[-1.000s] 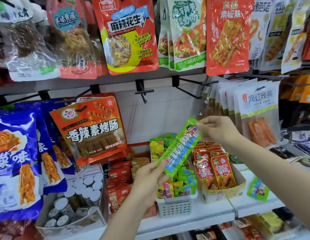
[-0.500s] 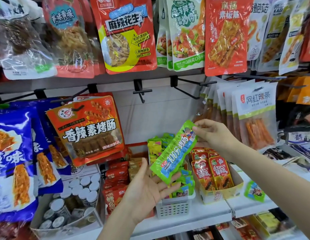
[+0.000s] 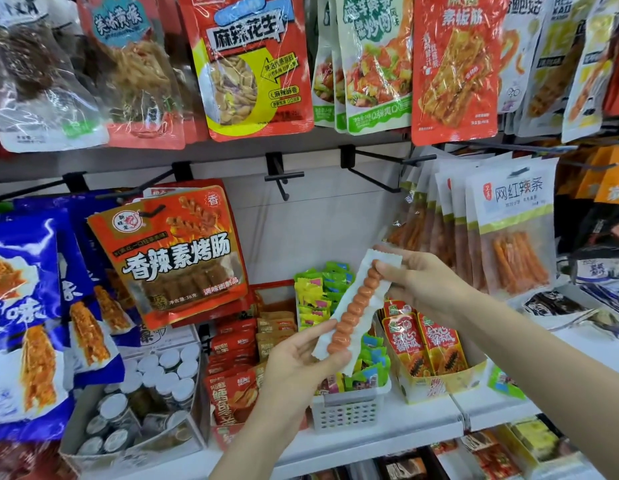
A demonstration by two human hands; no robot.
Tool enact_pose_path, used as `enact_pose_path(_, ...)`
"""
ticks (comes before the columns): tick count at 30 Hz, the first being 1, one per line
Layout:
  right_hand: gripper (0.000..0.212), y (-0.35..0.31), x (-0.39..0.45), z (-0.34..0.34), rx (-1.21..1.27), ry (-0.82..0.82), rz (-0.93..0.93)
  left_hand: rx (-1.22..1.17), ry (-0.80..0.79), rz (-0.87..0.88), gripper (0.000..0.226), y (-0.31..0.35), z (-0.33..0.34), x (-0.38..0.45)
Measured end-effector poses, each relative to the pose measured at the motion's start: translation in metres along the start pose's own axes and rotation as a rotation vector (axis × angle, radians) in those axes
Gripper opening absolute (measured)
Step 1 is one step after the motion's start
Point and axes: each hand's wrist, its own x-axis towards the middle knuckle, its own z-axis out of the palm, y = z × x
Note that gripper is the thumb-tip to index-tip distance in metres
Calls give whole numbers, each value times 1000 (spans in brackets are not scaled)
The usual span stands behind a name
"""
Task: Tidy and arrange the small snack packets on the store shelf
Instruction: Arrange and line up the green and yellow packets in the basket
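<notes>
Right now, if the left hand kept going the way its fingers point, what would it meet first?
The left hand holds the lower end of the long sausage packet, fingers pointing up and right. Beyond the packet, it would probably reach the yellow and green candy packets standing in the white basket; depth is uncertain.

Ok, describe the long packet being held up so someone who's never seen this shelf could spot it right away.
Look at the white store shelf, above the white slotted plastic basket of green and yellow packets. There the left hand and right hand hold a long white see-through packet by its ends. Unlike its neighbours, its unprinted side shows a beaded orange sausage.
</notes>
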Motion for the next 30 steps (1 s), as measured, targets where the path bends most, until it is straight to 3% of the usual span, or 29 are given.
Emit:
enact_pose_path(11, 21, 5, -3, 2, -23, 23, -38, 57, -12, 29, 57, 1, -8, 0)
enact_pose_path(13, 20, 4, -1, 1, 45, 14, -36, -38, -17, 17, 63, 1, -8, 1)
enact_pose_path(18, 33, -1, 2, 2, 213, -90, -57, -431, -188, -414, 70, 10, -2, 6)
enact_pose_path(21, 31, -6, 3, -1, 237, -176, -69, -595, -211, -494, 53, 14, 0, 11)
enact_pose_path(24, 25, -13, 1, -7, 211, -200, 9, -644, -146, -340, 45, 13, -3, 16)
enact_pose_path(27, 37, -19, 1, -22, 167, -156, 122, -311, -15, -138, 38, 8, -8, 21)
enact_pose_path(30, 33, -20, 3, -28, -122, -124, 108, -39, 26, 14, 34, 3, -11, 24)
